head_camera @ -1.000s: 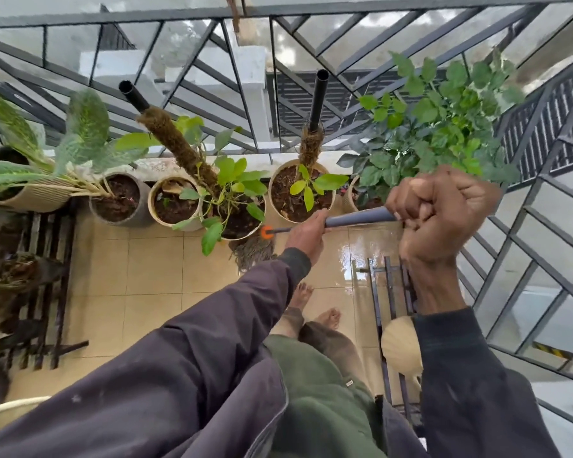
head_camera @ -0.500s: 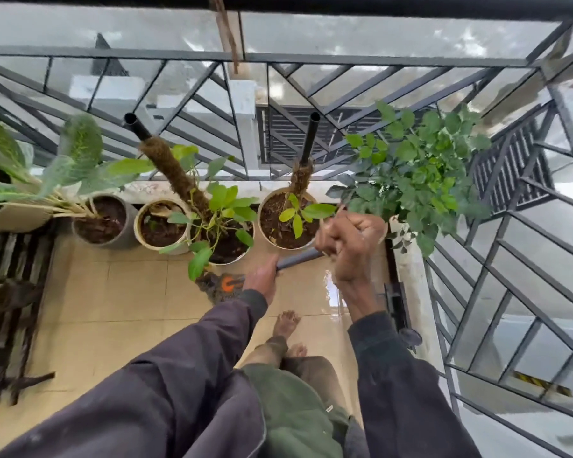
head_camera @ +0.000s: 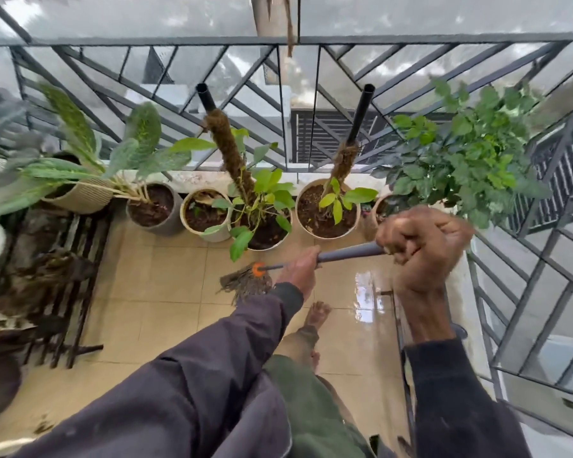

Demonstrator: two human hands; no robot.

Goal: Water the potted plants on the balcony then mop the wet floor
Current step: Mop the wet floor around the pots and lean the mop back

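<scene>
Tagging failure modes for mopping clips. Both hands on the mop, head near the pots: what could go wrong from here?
1. The mop head lies just in front of the white pot; a forward push could knock it or snag its low leaf.
2. The glossy wet patch is beside the bare foot; a step there may slip.

A dark metal railing (head_camera: pixel 444 39) with slanted bars closes the balcony on the far side and on the right. A pale, stained ledge (head_camera: pixel 199 178) runs along its foot. Beyond the bars stands a light building with a dark louvred panel (head_camera: pixel 328 137). On the left, a black slatted rack (head_camera: pixel 80 292) stands on the tiles with blurred brown dried leaves (head_camera: pixel 47 269) lying on it. A thin dark metal frame (head_camera: pixel 401 338) stands near the right edge.
</scene>
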